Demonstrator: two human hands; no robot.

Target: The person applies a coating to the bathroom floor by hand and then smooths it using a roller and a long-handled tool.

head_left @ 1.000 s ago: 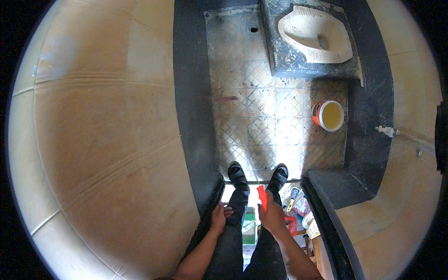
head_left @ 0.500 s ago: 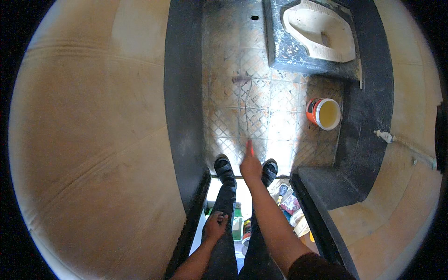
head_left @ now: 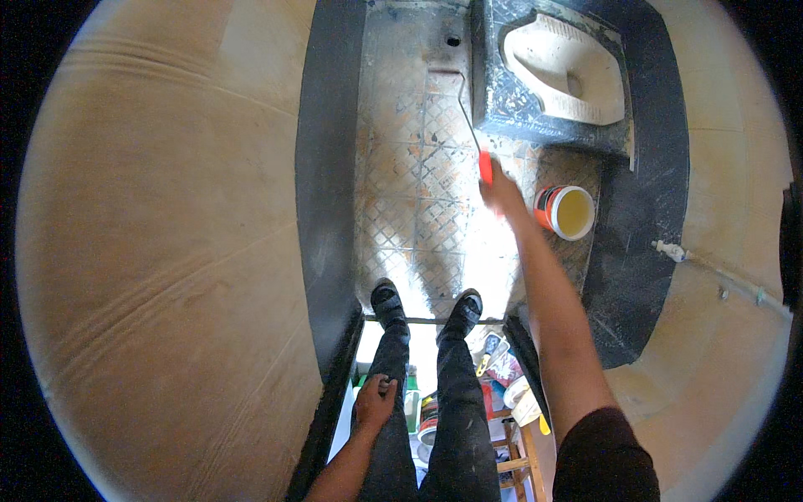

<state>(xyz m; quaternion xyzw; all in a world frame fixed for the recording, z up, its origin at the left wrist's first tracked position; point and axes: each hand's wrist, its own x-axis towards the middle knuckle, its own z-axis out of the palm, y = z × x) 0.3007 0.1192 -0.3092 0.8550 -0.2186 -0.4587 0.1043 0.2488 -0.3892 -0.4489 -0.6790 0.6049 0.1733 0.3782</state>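
Observation:
My right hand (head_left: 503, 191) is stretched forward over the floor, its fingers wrapped round the red handle of a paint roller (head_left: 470, 121). The thin metal rod of the roller runs away from me to a narrow dark head, which lies on the tiled floor (head_left: 389, 167) short of the drain hole. My left hand (head_left: 375, 402) hangs in front of my left leg with its fingers curled; what they hold, if anything, I cannot make out. Right of my right hand stands an orange bucket (head_left: 574, 212) with a white rim and yellowish contents.
A squat toilet (head_left: 577, 67) is set in a raised dark block at the far right. Dark-painted bands (head_left: 330, 192) line the lower walls. A tap and pipe (head_left: 672, 251) stick out at right. Behind my feet, past the threshold, lie several containers and a wooden stool (head_left: 519, 464).
My right hand has moved forward and to the right with the paint roller, whose head is now farther off, near the drain hole. My left hand stays low by my leg.

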